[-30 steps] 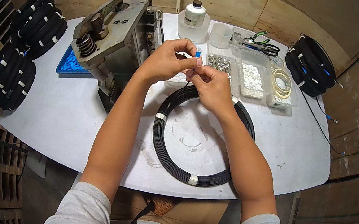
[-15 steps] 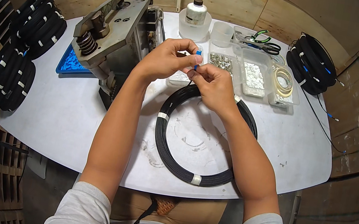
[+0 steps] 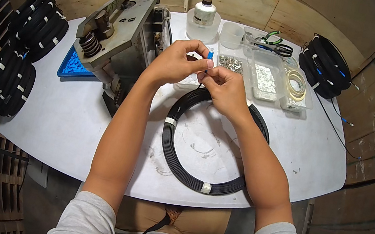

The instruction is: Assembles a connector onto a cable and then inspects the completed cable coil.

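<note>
My left hand [image 3: 180, 62] pinches a small blue sleeve [image 3: 210, 55] between thumb and forefinger, with a pale tip showing above it. Close against it, my right hand [image 3: 225, 89] grips the black cable just below the sleeve; the fingers hide most of that spot. The cable runs down from my hands to a large coil of black cable [image 3: 170, 152], bound with white tape bands, which lies flat on the white table [image 3: 76, 147] under my right forearm.
Left of my hands stands a metal hand press [image 3: 127, 31], beside a blue tray [image 3: 78, 76] of blue pieces. Behind are a white bottle [image 3: 204, 14], clear bins with small metal parts [image 3: 230, 63], tape rolls [image 3: 295, 85] and scissors [image 3: 282, 49]. More cable coils [image 3: 324, 66] lie at both sides.
The blue sleeve has shifted slightly right and down between my fingers, and less blue shows near my right fingertips. Both hands keep their grip.
</note>
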The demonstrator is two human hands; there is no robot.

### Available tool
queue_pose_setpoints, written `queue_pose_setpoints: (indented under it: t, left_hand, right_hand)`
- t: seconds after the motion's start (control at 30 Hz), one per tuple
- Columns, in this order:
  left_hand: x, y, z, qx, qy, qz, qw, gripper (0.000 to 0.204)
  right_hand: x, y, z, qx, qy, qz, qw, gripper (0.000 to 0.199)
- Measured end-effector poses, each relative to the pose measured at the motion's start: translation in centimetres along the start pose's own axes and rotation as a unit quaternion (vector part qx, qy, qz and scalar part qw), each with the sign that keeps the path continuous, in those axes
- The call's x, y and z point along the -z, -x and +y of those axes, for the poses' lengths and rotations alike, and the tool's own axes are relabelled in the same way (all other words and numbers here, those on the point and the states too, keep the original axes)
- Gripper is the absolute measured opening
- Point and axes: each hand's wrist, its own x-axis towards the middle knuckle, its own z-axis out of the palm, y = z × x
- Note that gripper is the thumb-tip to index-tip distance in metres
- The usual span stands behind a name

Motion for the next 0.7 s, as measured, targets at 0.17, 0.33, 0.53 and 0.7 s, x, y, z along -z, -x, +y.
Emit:
queue_pose_setpoints:
  t: [0.17,0.33,0.53,0.7]
  left_hand:
    - [0.0,0.1,0.2,-0.011,0.033,-0.002,0.999,0.022]
    - [-0.2,0.0,0.8,0.017,0.053,-0.023,0.998,0.032]
    - [0.1,0.3,0.9,0.001,-0.002,-0.025,1.000,0.041]
    - [0.2,0.1,0.7,0.026,-0.025,-0.038,0.999,0.040]
  right_hand:
    - [0.1,0.1,-0.4,-0.010,0.017,-0.008,1.000,0.014]
    - [0.3,0.0,0.0,0.010,0.004,-0.009,1.000,0.016]
    - [0.2,-0.2,-0.1,0.015,0.027,-0.007,1.000,0.015]
    - [0.1,-0.5,0.2,0.006,0.008,-0.003,1.000,0.011]
